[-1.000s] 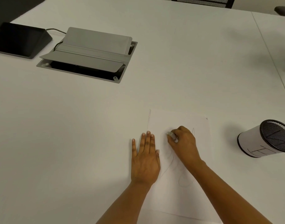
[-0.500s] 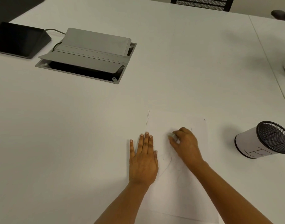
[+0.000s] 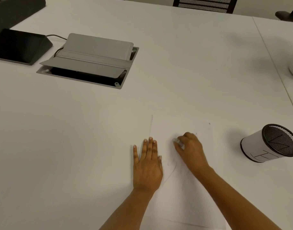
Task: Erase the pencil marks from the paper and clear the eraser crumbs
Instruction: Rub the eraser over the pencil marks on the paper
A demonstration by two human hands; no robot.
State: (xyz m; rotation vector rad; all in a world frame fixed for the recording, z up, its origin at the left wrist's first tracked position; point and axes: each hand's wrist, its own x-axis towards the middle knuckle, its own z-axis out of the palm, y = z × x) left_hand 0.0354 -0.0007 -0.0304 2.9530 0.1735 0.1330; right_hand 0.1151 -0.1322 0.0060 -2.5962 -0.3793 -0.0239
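Note:
A white sheet of paper (image 3: 179,128) lies on the white table in front of me, with faint pencil lines (image 3: 173,166) curving between my two hands. My left hand (image 3: 147,165) rests flat on the paper's left edge, fingers spread, pinning it. My right hand (image 3: 190,150) is closed around a small white eraser (image 3: 178,142), whose tip presses on the paper near the sheet's middle. No crumbs are visible at this distance.
A mesh pen cup (image 3: 272,143) with a white paper wrap stands to the right of the sheet. A grey cable box (image 3: 91,62) with raised lids and a dark tablet stand (image 3: 19,45) sit at the far left. A chair back (image 3: 204,4) shows beyond the table.
My right hand has rubbed the eraser slightly back and forth over the sheet's middle; the pencil lines below it look fainter. My left hand stays flat in place.

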